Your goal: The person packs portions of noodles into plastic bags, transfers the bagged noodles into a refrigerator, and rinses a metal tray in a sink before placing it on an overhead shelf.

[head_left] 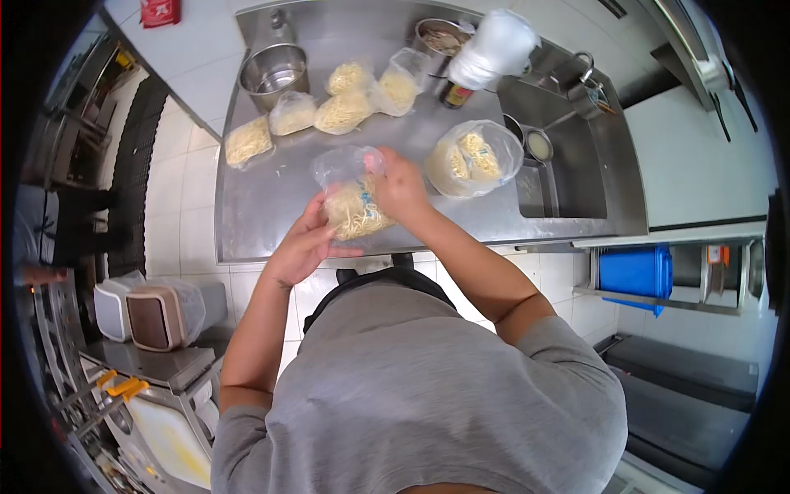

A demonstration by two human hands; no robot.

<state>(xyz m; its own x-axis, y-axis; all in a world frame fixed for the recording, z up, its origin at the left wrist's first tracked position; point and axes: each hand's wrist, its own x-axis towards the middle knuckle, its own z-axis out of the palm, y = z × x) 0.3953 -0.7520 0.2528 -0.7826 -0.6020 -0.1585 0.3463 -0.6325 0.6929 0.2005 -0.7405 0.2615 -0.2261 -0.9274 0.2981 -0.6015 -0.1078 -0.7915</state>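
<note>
A clear plastic bag of noodles (355, 216) with blue print is held over the front of the steel counter (280, 210). Its loose upper part fans out toward the far side. My left hand (303, 245) cups the bag from the left and below, fingers curled against it. Closed at the bag's upper right is my right hand (401, 188), gripping the plastic beside a small pinkish-red spot that I cannot make out. Beyond lie several more noodle bags (342, 112). To the right, a round bag-lined container (440, 169) has noodle packs (476, 156) inside.
A steel pot (276, 74) stands at the back left, and another pot (440, 39) with food sits at the back. Beside it are a dark bottle (455, 95) and a white plastic bundle (494, 49). The sink (580, 177) is at the right.
</note>
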